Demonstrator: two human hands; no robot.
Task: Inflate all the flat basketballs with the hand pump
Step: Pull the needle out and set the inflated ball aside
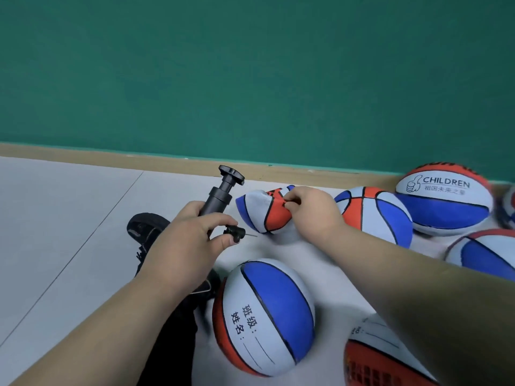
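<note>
My left hand (189, 235) grips the black hand pump (220, 195) by its barrel, handle pointing up and away. The pump's needle end (239, 234) points right, toward a flat, folded red, white and blue basketball (259, 211) on the floor. A small gap separates the needle tip from that ball. My right hand (312, 208) pinches the flat ball's crumpled top edge. A round ball with a name label (264, 316) lies near me, below the hands.
Several more red, white and blue balls lie to the right: one (376, 213) behind my right wrist, one marked CHILDREN (446, 204) by the wall, others at the right and bottom edges. A black shoe (145, 229) sits under my left hand. A green wall (250, 79) stands behind.
</note>
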